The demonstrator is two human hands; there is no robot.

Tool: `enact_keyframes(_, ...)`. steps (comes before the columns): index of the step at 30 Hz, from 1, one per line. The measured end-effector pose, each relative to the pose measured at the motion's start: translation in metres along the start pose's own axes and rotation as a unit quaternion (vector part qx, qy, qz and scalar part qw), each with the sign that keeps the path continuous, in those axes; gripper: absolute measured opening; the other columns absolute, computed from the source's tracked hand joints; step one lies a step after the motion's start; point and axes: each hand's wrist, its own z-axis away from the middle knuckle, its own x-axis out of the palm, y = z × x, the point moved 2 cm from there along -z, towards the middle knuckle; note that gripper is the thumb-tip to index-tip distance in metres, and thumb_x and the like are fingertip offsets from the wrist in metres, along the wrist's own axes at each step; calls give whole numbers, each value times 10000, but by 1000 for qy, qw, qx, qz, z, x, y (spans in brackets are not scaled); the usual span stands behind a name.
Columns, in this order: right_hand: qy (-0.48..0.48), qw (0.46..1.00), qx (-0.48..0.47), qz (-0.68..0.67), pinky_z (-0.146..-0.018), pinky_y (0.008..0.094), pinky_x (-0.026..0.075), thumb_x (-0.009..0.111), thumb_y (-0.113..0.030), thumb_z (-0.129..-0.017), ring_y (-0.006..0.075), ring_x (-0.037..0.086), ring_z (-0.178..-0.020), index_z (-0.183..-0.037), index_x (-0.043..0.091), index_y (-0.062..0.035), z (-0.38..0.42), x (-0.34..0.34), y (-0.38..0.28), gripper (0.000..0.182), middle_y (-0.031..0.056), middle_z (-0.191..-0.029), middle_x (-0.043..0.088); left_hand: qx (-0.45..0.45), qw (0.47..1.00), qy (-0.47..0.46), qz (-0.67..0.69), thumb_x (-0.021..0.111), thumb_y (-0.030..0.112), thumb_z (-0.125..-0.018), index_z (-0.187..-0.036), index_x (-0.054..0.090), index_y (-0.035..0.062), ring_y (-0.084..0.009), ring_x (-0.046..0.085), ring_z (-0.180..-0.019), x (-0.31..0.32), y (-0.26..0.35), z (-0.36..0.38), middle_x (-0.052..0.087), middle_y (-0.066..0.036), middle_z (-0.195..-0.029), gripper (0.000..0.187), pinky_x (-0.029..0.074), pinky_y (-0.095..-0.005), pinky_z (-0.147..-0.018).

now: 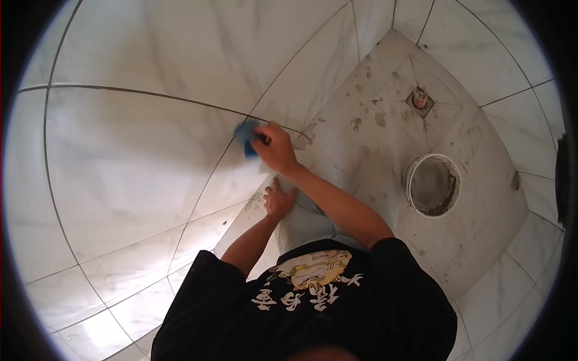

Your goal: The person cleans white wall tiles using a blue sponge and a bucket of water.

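My right hand (276, 148) is closed on a blue cloth or sponge (245, 133), too blurred to tell which. The blue piece lies against the white marbled wall tile (138, 150), close to where the dark joint lines cross. Lower down, my left hand (280, 199) rests by my knee with its fingers spread and nothing visible in it.
A round white bucket (433, 185) with grey, murky contents stands on the stained floor (367, 156) at the right. Beyond it a pipe stub or drain (420, 101) sits in a square opening. Tiled walls surround the floor. A dark object (565, 180) shows at the right edge.
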Motion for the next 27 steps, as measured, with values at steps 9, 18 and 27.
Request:
enact_keyframes(9,135,971,59,-189,-737,290,500,675,-199,-895,134,617,-895,-1308,598,-14,-263,-155,-101,459,57,-1025,671,22,999,6,49,682,591,-813,-1582,204,152,-536,356,-1375,12,-24,-8,300,-349,-1526,1006,335,-601,-1112)
enact_keyframes(18,114,883,-429,150,-758,368,529,732,-181,-835,324,661,-852,-1083,719,-62,-436,-122,-241,275,155,-959,674,-12,1000,9,19,677,611,-788,-1579,227,167,-487,378,-1367,7,-13,-3,327,-285,-1513,1012,352,-603,-1087)
enact_keyframes(27,33,883,-370,286,-832,320,540,734,-177,-830,249,696,-931,-1160,727,-93,-426,-183,-174,340,119,-1032,716,-28,1000,7,4,681,601,-771,-1571,235,165,-467,387,-1358,7,1,-6,348,-264,-1491,1014,360,-603,-1068)
